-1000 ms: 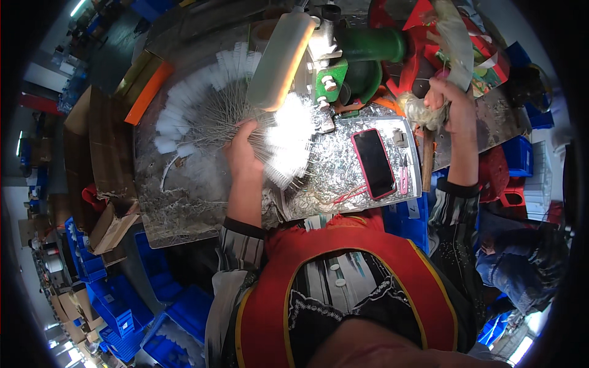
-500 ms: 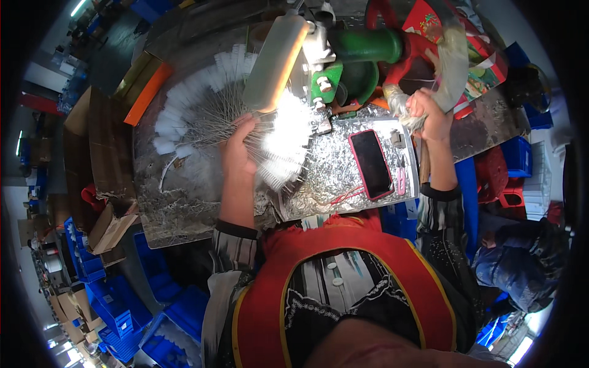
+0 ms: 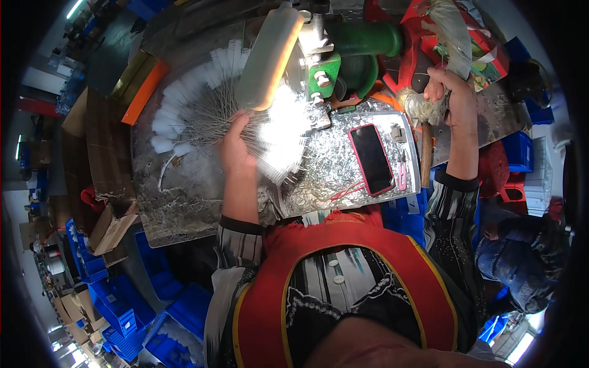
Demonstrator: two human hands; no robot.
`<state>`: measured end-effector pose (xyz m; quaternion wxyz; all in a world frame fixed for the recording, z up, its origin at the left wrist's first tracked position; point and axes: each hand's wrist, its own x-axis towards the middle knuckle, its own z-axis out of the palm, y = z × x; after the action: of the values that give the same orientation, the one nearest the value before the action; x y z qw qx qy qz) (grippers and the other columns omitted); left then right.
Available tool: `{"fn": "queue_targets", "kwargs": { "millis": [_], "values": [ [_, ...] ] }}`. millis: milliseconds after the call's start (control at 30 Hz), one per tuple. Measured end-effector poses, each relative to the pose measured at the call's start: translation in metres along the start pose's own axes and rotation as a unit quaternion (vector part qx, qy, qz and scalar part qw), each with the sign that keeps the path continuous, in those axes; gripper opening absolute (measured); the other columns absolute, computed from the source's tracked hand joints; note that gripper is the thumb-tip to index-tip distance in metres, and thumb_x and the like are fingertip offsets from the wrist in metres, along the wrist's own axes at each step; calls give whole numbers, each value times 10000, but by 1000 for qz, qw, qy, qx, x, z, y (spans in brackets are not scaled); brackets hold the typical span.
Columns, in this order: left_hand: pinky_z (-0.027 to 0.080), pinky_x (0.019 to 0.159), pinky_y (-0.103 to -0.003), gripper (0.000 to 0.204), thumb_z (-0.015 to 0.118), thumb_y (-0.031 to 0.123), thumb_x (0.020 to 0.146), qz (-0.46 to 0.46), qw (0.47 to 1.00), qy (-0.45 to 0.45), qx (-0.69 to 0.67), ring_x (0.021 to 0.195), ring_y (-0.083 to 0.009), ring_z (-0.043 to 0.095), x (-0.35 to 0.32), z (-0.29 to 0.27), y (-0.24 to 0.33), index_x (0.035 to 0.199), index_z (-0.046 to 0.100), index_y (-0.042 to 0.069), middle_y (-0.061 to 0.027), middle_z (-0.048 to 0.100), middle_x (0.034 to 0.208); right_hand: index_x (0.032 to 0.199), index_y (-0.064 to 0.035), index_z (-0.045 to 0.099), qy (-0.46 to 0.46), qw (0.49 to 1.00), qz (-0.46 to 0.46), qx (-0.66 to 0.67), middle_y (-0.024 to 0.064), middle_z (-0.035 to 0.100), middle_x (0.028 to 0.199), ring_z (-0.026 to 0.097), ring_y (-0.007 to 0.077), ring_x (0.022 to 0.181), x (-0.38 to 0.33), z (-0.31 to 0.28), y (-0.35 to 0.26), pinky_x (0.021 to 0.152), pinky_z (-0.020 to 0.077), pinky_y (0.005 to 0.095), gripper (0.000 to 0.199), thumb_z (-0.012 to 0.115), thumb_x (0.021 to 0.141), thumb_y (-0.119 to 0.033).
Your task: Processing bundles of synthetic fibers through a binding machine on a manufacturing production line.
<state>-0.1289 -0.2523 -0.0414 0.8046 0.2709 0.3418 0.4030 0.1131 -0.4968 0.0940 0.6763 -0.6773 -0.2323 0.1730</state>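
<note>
White-bristled brushes (image 3: 169, 119) with thin wire stems lie fanned out on the worktable, stems toward the middle. My left hand (image 3: 236, 150) is closed at the stems, thumb and fingers together just below the lamp; what exactly lies between the fingertips is partly lost in glare. A green press (image 3: 368, 40) stands at the far side, with a red handwheel (image 3: 410, 58) whose rim is wrapped in translucent film. My right hand (image 3: 457, 101) has its fingers curled round that wrapped rim (image 3: 457, 43), on its near right side.
A long lamp (image 3: 270, 58) glares over the brushes. On a foil-covered board (image 3: 313, 184) lie a phone (image 3: 371, 159) and pink-handled snips (image 3: 402, 175). A wooden handle (image 3: 426, 153) stands beside it. Cardboard boxes (image 3: 104, 147) flank the left; blue bins (image 3: 119, 300) sit below; another person (image 3: 521, 257) is at right.
My right hand has moved right and slightly farther away together with the wheel's wrapped rim, which has turned. My left hand stays almost in place at the brush stems.
</note>
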Motion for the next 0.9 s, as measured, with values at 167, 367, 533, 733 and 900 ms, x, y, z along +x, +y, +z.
{"fn": "queue_targets", "kwargs": {
  "millis": [167,367,533,733,900],
  "values": [
    [509,698,-336,159,564,12,770,10,1000,7,-9,785,-222,590,2,0,-1,921,558,-37,-140,608,854,588,-10,499,77,974,-185,106,59,475,499,463,147,429,-9,9,69,471,382,258,168,581,720,-74],
    [518,694,-350,203,582,48,784,-78,996,-29,14,777,-213,602,-10,8,13,968,544,-28,-130,611,876,586,8,521,-15,983,-128,130,65,472,480,476,153,460,-1,-9,77,507,401,271,138,550,718,-21],
    [535,695,-359,281,587,-1,755,-22,986,-141,86,776,-238,619,-13,3,8,1029,528,-7,-154,608,908,515,-2,515,15,992,-77,95,65,472,459,478,160,443,-7,5,41,477,392,275,196,559,704,-29],
    [531,609,-316,363,589,-54,685,-32,994,-79,61,716,-203,604,-12,0,3,1039,533,9,-129,605,898,440,-58,412,33,995,-65,68,59,416,454,428,159,441,-8,6,39,558,392,291,306,520,727,-37],
    [530,635,-328,297,567,-8,726,-65,992,-106,-16,745,-217,610,-15,4,7,1021,534,8,-132,605,904,437,-57,408,32,996,-63,59,63,419,458,432,164,449,-8,5,41,563,393,291,307,514,724,-31]
  ]
}}
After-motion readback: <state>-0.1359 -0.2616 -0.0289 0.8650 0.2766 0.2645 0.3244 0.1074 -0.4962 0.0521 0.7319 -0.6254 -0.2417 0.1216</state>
